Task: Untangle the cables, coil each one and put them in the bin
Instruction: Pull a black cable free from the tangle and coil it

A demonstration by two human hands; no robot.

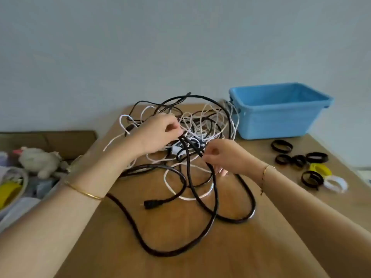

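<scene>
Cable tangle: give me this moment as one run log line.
stage: untangling | left grip pinches white cable | right grip pinches black cable | bin: no coils visible

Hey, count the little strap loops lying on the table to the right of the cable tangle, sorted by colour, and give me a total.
Black strap loops: 5
Yellow strap loop: 1
White strap loop: 1
Total: 7
</scene>
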